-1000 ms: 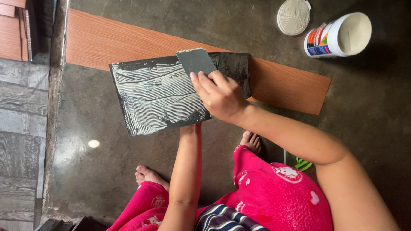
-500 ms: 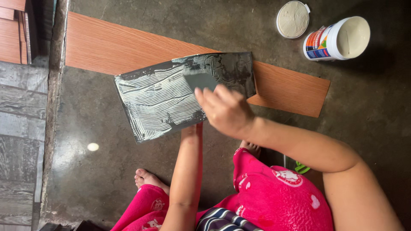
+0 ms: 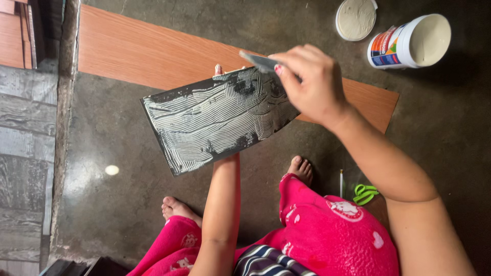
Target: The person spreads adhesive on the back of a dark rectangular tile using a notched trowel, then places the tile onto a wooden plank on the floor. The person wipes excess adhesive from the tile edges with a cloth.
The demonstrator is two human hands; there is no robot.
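Held up clear of the grey concrete floor on the left hand: a dark grey rectangular sheet, its upper face combed with white paste, tilted, with its far edge above the long orange-brown wood-grain plank. Only one left fingertip showing over that far edge, the rest hidden beneath the sheet, so apparently gripping from below with the forearm under it. Right hand closed around a flat grey spreader blade, touching the sheet's upper right corner. Likely trouble: pressing down at that corner, away from the supporting hand, and tipping or twisting the sheet out of a one-handed hold; wet face down on the plank or floor as a result. Also possible: paste sliding off the low edge from the tilt, and thin dark patches near the right end left bare. Open white plastic tub of paste and its round lid well apart on the floor; green-handled scissors near the foot. Against a second ago: spreader no longer flat on the middle of the top edge but shifted to the right corner and turned edge-on; sheet swung more steeply; right end now combed white where darker before.
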